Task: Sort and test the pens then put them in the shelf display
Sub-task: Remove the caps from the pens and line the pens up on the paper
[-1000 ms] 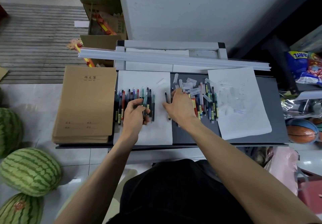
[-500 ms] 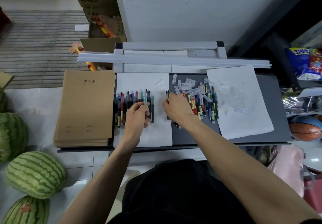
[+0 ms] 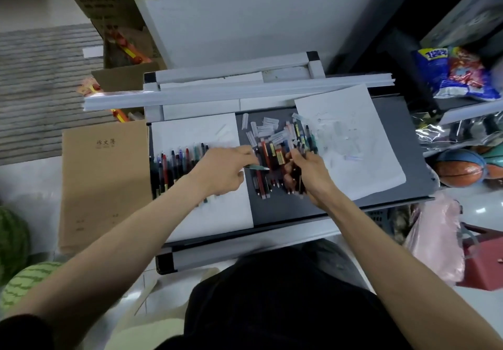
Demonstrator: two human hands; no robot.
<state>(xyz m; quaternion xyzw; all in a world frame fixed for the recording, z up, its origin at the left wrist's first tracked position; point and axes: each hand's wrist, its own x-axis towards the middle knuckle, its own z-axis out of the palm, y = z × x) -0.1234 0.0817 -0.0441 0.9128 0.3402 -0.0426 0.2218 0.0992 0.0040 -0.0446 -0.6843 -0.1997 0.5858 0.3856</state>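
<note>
Left fingers (image 3: 241, 151): curled, pinching a teal pen (image 3: 257, 167), its tip pointing to 3 o'clock.
Right fingers (image 3: 295, 157): curled round dark pens (image 3: 298, 182) in the loose pile (image 3: 275, 156); blur hides how many.
Sorted row (image 3: 174, 164): on the white sheet (image 3: 196, 132), at 9 o'clock from the left hand (image 3: 223, 171).
Change: left hand has left the sorted row, moving toward 3 o'clock; right hand (image 3: 311, 173) went deeper into the pile.

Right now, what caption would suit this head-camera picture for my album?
Sorting pens: left hand pinches a green pen, right hand in the loose pile, neat row on white paper.
</note>
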